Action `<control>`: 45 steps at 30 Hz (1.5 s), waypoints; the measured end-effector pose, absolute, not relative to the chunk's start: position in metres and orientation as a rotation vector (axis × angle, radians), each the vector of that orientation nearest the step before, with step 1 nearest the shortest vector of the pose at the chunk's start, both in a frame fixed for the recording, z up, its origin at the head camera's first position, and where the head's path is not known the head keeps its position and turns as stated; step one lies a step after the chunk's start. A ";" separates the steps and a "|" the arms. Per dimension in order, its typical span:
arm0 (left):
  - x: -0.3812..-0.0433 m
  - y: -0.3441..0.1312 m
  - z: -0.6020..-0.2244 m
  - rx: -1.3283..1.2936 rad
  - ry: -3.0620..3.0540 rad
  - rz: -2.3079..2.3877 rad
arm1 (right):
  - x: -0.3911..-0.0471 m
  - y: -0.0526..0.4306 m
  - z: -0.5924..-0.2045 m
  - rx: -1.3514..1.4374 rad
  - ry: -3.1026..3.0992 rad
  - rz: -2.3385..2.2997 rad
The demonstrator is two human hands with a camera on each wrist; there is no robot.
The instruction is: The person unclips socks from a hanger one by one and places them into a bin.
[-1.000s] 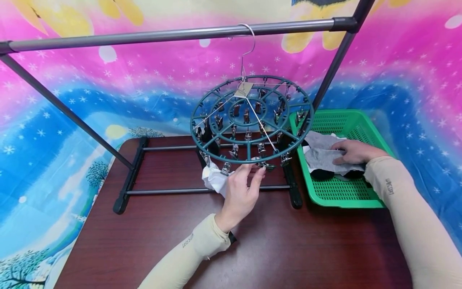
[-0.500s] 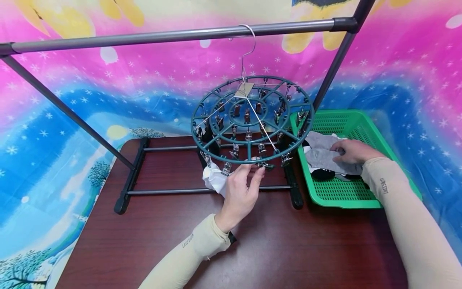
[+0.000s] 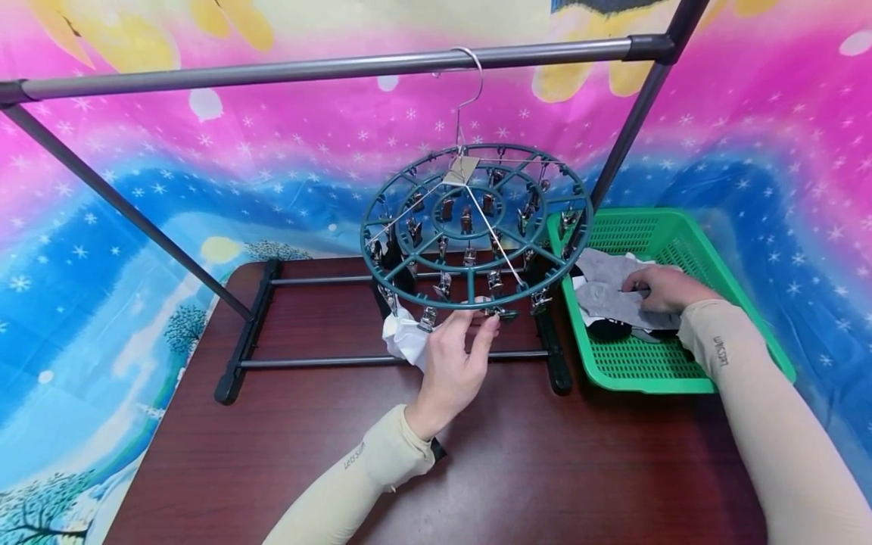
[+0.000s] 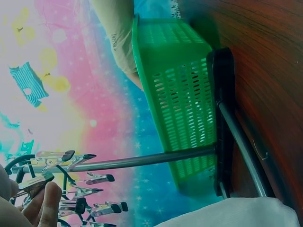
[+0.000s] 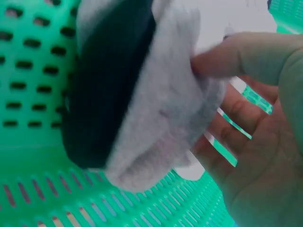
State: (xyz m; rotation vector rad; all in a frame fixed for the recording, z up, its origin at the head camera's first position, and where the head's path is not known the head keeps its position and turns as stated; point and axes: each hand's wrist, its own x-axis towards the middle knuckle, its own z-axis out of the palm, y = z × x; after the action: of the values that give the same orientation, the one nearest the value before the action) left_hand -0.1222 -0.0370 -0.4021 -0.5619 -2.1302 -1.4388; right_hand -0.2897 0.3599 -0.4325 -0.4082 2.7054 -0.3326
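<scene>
A round dark-green clip hanger (image 3: 470,301) hangs by its metal hook. My left hand (image 3: 453,363) is at its front rim, thumb and fingers pinching a metal clip (image 4: 34,183). Beside that hand, a white sock (image 3: 403,337) hangs from the hanger, and a black sock (image 3: 381,297) hangs further left. In the green basket (image 3: 593,363), my right hand (image 3: 671,288) pinches a grey sock (image 5: 163,101) between thumb and fingers. A black part of a sock (image 5: 106,94) lies against the grey one in the right wrist view. More socks are partly hidden beneath.
A metal rack's top bar (image 3: 272,72) runs above the hanger, and its lower bar (image 3: 306,362) crosses low over the brown table (image 3: 518,469). The rack's black foot (image 3: 559,371) stands close to the basket's left side. A patterned cloth (image 3: 306,151) backs the scene.
My right hand has shifted slightly within the basket, its thumb and fingers drawing closer on the grey sock. The left hand stays at the clip.
</scene>
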 end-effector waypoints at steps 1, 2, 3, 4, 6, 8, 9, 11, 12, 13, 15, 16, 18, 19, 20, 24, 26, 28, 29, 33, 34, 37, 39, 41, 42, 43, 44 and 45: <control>-0.122 -0.037 -0.402 -0.561 -2.132 -1.440 | -0.289 0.360 -0.433 -0.410 2.706 -0.338; -0.122 -0.037 -0.402 -0.560 -2.134 -1.440 | -0.289 0.361 -0.433 -0.410 2.705 -0.343; -0.122 -0.037 -0.402 -0.562 -2.134 -1.441 | -0.289 0.362 -0.434 -0.409 2.705 -0.346; -0.122 -0.037 -0.402 -0.565 -2.131 -1.442 | -0.289 0.363 -0.435 -0.408 2.706 -0.350; -0.122 -0.037 -0.403 -0.570 -2.124 -1.435 | -0.289 0.365 -0.436 -0.404 2.708 -0.363; -0.123 -0.036 -0.404 -0.576 -2.114 -1.424 | -0.288 0.366 -0.437 -0.403 2.714 -0.373; -0.123 -0.036 -0.404 -0.578 -2.110 -1.418 | -0.288 0.366 -0.438 -0.403 2.718 -0.374; -0.123 -0.036 -0.404 -0.579 -2.112 -1.415 | -0.287 0.367 -0.438 -0.401 2.724 -0.375; -0.122 -0.036 -0.404 -0.578 -2.116 -1.417 | -0.287 0.367 -0.438 -0.400 2.727 -0.375; -0.122 -0.036 -0.404 -0.577 -2.119 -1.421 | -0.286 0.367 -0.438 -0.400 2.729 -0.376; -0.121 -0.037 -0.404 -0.571 -2.125 -1.434 | -0.285 0.366 -0.438 -0.401 2.730 -0.380; -0.120 -0.037 -0.404 -0.568 -2.127 -1.440 | -0.285 0.366 -0.438 -0.403 2.730 -0.385; -0.120 -0.038 -0.405 -0.570 -2.125 -1.437 | -0.285 0.366 -0.438 -0.403 2.729 -0.391; -0.120 -0.038 -0.405 -0.577 -2.122 -1.428 | -0.285 0.366 -0.438 -0.405 2.729 -0.392; -0.121 -0.038 -0.405 -0.590 -2.117 -1.416 | -0.285 0.365 -0.438 -0.407 2.728 -0.392; -0.121 -0.038 -0.406 -0.665 -2.093 -1.322 | -0.286 0.366 -0.439 -0.408 2.726 -0.394; -0.121 -0.038 -0.406 -0.694 -2.091 -1.264 | -0.287 0.365 -0.438 -0.406 2.724 -0.395; -0.120 -0.039 -0.405 -0.707 -2.107 -1.215 | -0.287 0.364 -0.437 -0.398 2.722 -0.390; -0.120 -0.040 -0.405 -0.707 -2.120 -1.194 | -0.287 0.364 -0.436 -0.392 2.720 -0.388; -0.117 -0.043 -0.404 -0.704 -2.173 -1.108 | -0.286 0.361 -0.431 -0.390 2.710 -0.366; -0.116 -0.044 -0.403 -0.702 -2.181 -1.069 | -0.285 0.361 -0.429 -0.396 2.709 -0.362; -0.114 -0.046 -0.399 -0.690 -2.174 -0.951 | -0.283 0.361 -0.423 -0.415 2.706 -0.363; -0.111 -0.049 -0.395 -0.682 -2.146 -0.892 | -0.282 0.362 -0.420 -0.420 2.707 -0.370; -0.109 -0.052 -0.389 -0.689 -2.088 -0.878 | -0.281 0.362 -0.416 -0.424 2.701 -0.392; -0.108 -0.053 -0.386 -0.698 -2.045 -0.871 | -0.280 0.362 -0.414 -0.429 2.701 -0.403; -0.108 -0.055 -0.383 -0.714 -1.993 -0.866 | -0.280 0.361 -0.412 -0.435 2.704 -0.417; -0.108 -0.058 -0.380 -0.733 -1.928 -0.854 | -0.279 0.360 -0.409 -0.445 2.709 -0.426; -0.109 -0.061 -0.376 -0.751 -1.861 -0.831 | -0.278 0.359 -0.406 -0.456 2.714 -0.433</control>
State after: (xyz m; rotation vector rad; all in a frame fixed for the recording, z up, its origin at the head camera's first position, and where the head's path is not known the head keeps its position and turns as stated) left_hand -0.1086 -0.0610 -0.3761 -0.7513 -1.8611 -0.8312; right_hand -0.2780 0.3594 -0.4062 -0.4562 2.7139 -0.4332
